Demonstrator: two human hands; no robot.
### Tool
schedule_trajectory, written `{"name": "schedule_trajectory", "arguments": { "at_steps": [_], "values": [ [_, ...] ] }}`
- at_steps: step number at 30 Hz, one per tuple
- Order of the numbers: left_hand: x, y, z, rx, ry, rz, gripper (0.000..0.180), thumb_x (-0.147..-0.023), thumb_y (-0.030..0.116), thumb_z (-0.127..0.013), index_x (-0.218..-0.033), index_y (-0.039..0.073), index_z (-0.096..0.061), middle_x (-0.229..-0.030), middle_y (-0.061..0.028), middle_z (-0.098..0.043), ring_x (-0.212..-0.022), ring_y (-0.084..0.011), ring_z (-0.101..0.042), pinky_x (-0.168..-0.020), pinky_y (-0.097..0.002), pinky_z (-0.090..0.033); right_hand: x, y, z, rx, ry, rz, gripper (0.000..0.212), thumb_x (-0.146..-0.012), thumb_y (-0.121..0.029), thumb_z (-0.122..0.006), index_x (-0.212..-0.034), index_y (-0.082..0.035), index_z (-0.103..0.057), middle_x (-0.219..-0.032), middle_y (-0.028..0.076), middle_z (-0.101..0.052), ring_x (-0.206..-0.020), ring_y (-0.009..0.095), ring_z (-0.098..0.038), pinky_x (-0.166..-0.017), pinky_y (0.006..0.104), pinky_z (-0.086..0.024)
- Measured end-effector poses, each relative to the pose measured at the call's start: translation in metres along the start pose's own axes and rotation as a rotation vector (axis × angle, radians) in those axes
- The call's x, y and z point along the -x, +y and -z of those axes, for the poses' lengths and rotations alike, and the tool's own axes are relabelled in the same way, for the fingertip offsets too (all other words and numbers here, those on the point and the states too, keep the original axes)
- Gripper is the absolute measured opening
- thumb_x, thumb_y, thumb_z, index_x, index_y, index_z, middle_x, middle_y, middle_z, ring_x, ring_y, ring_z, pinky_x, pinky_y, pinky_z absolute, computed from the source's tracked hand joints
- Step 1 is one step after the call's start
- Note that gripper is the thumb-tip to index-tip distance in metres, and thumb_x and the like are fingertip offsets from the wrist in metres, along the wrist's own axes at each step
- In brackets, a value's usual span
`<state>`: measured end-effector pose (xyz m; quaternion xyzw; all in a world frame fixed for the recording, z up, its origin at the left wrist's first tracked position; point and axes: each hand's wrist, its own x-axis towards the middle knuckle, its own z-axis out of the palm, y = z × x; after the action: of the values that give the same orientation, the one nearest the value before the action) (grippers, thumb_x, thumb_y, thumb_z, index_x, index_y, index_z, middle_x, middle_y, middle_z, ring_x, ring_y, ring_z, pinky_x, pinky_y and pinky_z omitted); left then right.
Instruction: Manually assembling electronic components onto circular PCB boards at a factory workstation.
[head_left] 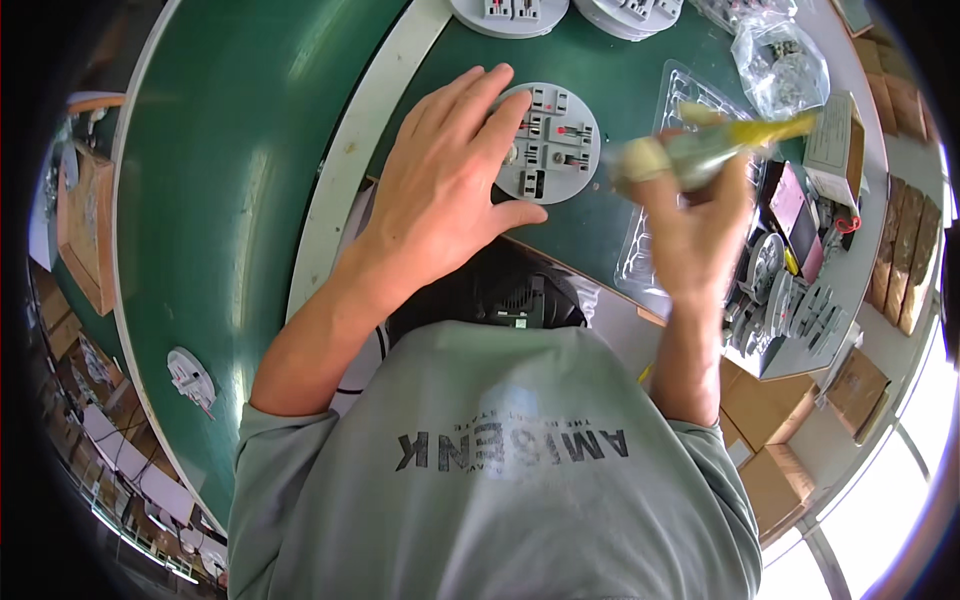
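Observation:
My left hand (437, 175) has its fingers stretched out and the thumb spread. It covers the left edge of a round light-grey plate (575, 188) lying on the green tabletop. Small black, white and red parts sit in the plate's slots. To the right, my right hand (700, 215) is raised and closed around a green-and-yellow hand tool (705, 152) with a pale rounded end. Motion blurs the tool, so its exact kind is unclear. A clear plastic blister tray (640, 245) lies partly behind the right hand and forearm.
More round grey plates (510, 18) are stacked at the far edge. Clear bags (782, 70) of small parts lie far right, beside a small carton (833, 140). Grey discs (770, 270) crowd the right end. A green belt (215, 230) runs along the left, carrying a grey piece (190, 377).

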<state>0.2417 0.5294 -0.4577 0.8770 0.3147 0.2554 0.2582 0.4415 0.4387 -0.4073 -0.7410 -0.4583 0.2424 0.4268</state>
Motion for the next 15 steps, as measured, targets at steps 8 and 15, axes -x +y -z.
{"name": "schedule_trajectory", "arguments": {
  "at_steps": [8, 15],
  "values": [
    [0.015, 0.025, -0.031, -0.035, 0.214, -0.030, 0.036, -0.074, 0.017, -0.097, -0.103, 0.008, -0.077, -0.135, -0.0071, -0.071, -0.134, -0.0369, -0.062, -0.110, -0.0477, -0.048, 0.017, 0.016, 0.044, 0.543, -0.074, -0.273, 0.041, -0.102, -0.023, -0.074, -0.133, 0.001, -0.065, -0.095, 0.013, -0.077, -0.080, 0.023, -0.076, -0.072, 0.0364, -0.057],
    [0.017, 0.027, -0.029, -0.111, 0.250, 0.029, 0.025, -0.078, 0.017, -0.094, -0.098, 0.011, -0.080, -0.130, -0.0054, -0.071, -0.130, -0.0372, -0.062, -0.110, -0.0530, -0.045, 0.028, 0.057, 0.092, 0.344, 0.313, -0.147, 0.038, -0.101, -0.020, -0.074, -0.134, -0.002, -0.069, -0.101, 0.011, -0.077, -0.080, 0.019, -0.073, -0.072, 0.0337, -0.056]
  ]
}}
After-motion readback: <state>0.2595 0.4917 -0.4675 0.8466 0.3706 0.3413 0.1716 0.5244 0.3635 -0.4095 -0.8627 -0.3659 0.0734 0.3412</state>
